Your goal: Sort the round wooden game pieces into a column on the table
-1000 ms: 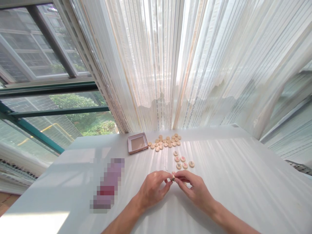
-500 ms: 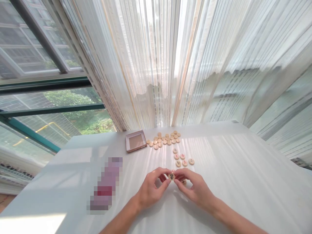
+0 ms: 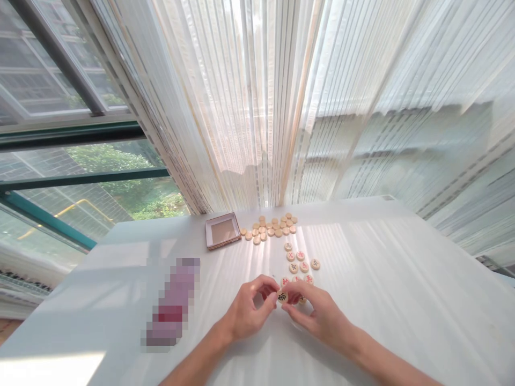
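Note:
A round wooden Chinese chess piece (image 3: 282, 297) with a black character is between the fingertips of both hands. My left hand (image 3: 250, 306) pinches its left side with thumb and forefinger. From the other side, my right hand (image 3: 322, 308) closes thumb and forefinger on it. Whether the piece rests on the table or hangs just above it, I cannot tell. Just beyond my fingers lies a row of red-lettered pieces (image 3: 309, 279). Another black-lettered piece (image 3: 302, 299) is partly hidden by my right hand.
Farther off, several face-up pieces (image 3: 304, 266) lie in loose rows. Behind them is a cluster of blank-side-up pieces (image 3: 278, 233), beside a shallow open box (image 3: 222, 246). A pixelated purple item (image 3: 177, 297) lies left on the white table (image 3: 382, 279). Sheer curtains (image 3: 257, 107) hang at the back.
The held piece has dropped slightly and its face has turned. My right forefinger has shifted left over it. The view has tilted a little, and the red-lettered row now shows more.

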Motion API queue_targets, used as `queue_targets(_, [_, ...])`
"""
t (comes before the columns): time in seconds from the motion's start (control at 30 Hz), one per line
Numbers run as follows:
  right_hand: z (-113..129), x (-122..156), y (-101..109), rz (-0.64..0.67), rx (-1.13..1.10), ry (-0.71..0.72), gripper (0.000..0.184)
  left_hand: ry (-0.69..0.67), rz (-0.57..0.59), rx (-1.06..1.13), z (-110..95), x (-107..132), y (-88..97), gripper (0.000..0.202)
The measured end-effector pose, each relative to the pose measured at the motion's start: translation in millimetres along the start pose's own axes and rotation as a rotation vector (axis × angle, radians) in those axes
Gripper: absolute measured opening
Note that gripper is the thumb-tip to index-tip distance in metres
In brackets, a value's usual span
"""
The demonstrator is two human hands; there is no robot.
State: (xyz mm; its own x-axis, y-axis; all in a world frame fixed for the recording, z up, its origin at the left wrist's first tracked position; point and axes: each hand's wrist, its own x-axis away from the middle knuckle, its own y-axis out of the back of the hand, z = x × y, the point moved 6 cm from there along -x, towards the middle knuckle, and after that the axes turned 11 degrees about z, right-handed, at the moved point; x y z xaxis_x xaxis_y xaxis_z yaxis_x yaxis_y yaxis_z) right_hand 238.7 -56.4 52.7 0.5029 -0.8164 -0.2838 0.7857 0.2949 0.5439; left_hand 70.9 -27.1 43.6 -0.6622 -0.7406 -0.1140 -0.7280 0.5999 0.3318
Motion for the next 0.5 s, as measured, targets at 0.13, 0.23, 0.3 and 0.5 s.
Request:
queue_targets(0.13, [-3.5,2.6,-5.2,0.026,0.013,0.010,0.024,0.022,-0.005,0.010,4.2,0.2,0.3,0.016])
queue_targets(0.23, [-5.4,3.9,-7.8,0.025,0.031,0.006,0.023,0.019,-0.009,0.013,6.1,0.3,-0.4,0.018])
queue_targets(0.3, [-5.9,4.1,-8.0,0.014,0.052,0.001,0.019,0.029,-0.021,0.004,6.5,0.0,-0.1,0.018])
queue_targets(0.5, [0.4,4.3,-7.9,-0.008,0.164,0.033,0.012,0.053,-0.005,-0.025,3.6,-1.7,-1.3,0.022])
